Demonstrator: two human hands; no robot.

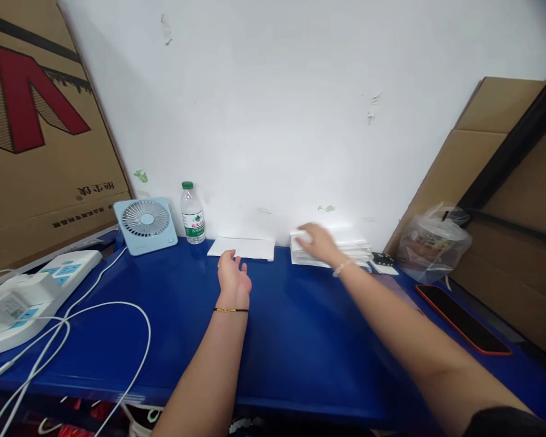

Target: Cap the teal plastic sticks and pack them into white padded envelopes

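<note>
My left hand (234, 280) is raised over the blue table, palm turned inward and fingers loosely bent and apart, with nothing in it. Just beyond its fingertips a flat white folded paper or envelope (246, 248) lies against the wall. Over at the right, my right hand (319, 244) reaches across the left part of a stack of white papers or envelopes (352, 247). Motion smears its fingers, so whether they grip a sheet is unclear.
Behind on the left stand a light blue fan (146, 226) and a water bottle (193, 215). A white power strip (50, 291) and loose cable (148, 328) lie nearer. On the right are a phone (461, 318), a bagged container (432, 243) and a small black object (383, 259).
</note>
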